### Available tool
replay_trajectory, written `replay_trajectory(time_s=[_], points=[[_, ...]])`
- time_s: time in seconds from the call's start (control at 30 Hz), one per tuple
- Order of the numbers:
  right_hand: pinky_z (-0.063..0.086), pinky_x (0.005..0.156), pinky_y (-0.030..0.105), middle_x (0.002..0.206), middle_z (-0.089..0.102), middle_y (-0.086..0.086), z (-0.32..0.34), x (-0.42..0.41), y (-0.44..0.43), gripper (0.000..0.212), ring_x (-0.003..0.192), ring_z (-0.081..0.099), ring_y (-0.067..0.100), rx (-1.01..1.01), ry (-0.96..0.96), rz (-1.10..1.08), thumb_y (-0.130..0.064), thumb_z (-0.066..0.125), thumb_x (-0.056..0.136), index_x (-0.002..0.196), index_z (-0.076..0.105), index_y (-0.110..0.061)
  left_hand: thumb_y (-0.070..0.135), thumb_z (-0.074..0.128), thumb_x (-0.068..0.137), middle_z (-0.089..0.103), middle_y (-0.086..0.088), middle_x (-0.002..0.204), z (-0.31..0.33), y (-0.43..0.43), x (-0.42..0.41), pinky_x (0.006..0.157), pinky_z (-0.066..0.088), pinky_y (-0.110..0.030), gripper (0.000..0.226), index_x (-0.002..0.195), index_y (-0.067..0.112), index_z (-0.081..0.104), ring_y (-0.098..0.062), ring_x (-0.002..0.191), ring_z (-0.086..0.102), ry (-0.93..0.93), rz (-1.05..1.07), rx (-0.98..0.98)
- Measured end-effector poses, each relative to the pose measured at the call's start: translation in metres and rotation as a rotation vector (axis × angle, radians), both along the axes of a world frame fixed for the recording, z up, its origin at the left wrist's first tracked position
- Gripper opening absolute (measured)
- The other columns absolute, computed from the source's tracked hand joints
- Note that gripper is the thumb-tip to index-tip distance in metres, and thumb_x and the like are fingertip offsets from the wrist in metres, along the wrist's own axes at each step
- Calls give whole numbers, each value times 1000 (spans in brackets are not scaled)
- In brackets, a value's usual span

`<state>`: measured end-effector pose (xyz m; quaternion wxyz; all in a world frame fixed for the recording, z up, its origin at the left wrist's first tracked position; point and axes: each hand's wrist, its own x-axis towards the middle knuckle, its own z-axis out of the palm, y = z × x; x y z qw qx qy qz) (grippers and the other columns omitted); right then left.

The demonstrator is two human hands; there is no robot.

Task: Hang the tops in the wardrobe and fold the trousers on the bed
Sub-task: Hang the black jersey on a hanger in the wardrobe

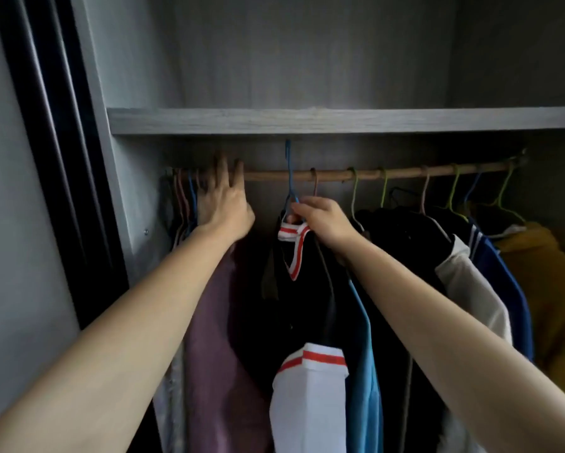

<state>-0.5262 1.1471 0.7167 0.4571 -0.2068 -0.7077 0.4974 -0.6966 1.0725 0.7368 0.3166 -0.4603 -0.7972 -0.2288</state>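
Observation:
A black top [294,308] with a red-and-white striped collar and white sleeve cuff hangs from a blue hanger [289,178]. My right hand [323,220] grips that hanger at its neck, just below the wooden rail [333,174]; the hook rises above the rail. My left hand [223,201] reaches up with straight fingers against the rail, pressing hangers and a purple top [215,322] to the left.
A grey shelf [340,120] runs just above the rail. To the right hang a blue top [366,354], dark tops, a white one [470,289], a navy one and a mustard one [555,289]. The wardrobe's side wall [124,191] and dark door frame stand at left.

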Motion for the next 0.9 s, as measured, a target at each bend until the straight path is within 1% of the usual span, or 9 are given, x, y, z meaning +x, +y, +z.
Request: replay_trajectory(time_s=[0.07,0.17,0.27,0.33,0.47,0.63,0.7,0.77,0.9], points=[[47,59,15,71,67,6,-8,-15,15,19,56,61,2,22,-101,-40,-6,58,96,93,70,9,24,58,85,-1,-10,164,-2,8,-12,119,16,-53,87,157,18,10,-29,151,-2,27,16,-65],[44,48,19,61,66,-1,-32,-24,30,20,44,57,0,64,-297,-26,-6,56,96,81,69,-8,22,62,78,4,-5,165,-20,16,-23,113,29,-52,95,157,17,9,-24,151,2,37,22,-81],[47,45,21,58,67,-7,-58,-25,34,25,48,60,3,144,-401,-9,-22,54,100,78,65,-18,18,62,72,9,-7,164,-31,19,-26,107,35,-52,98,157,15,13,-25,151,7,76,24,-25],[46,52,17,61,68,-8,-67,-24,33,32,51,60,-1,224,-417,-58,-32,52,102,76,63,-18,17,61,72,12,-8,163,-31,20,-25,106,37,-51,96,156,13,16,-25,151,8,73,4,5],[49,66,23,78,71,-6,-75,-13,23,26,74,66,8,278,-411,-132,-37,51,102,97,68,-17,14,59,74,15,-6,163,-28,18,-22,110,37,-48,91,155,13,20,-24,151,9,20,-62,34],[42,63,14,89,68,-10,-90,13,-3,28,76,62,5,298,-425,-160,-33,53,102,124,63,-19,22,55,83,14,-10,163,-38,6,-16,111,34,-48,82,155,13,18,-33,144,28,-38,-49,-69],[45,79,17,111,69,-2,-97,26,-16,35,99,64,12,348,-399,-232,-34,53,102,130,63,-16,28,48,91,24,-12,160,-55,1,-3,116,22,-50,68,153,11,25,-30,145,26,-24,-49,-33],[46,94,24,124,64,1,-108,44,-31,35,114,60,15,416,-350,-352,-32,53,102,132,62,-15,35,40,98,30,-11,159,-80,-5,19,117,20,-49,57,150,13,34,-28,145,27,-77,-161,70],[51,88,37,122,59,-5,-143,93,-63,31,107,62,16,468,-370,-565,-29,47,102,130,59,-24,41,32,97,41,-12,153,-140,-31,77,112,31,-50,57,145,14,46,-29,141,37,-220,-395,202]])
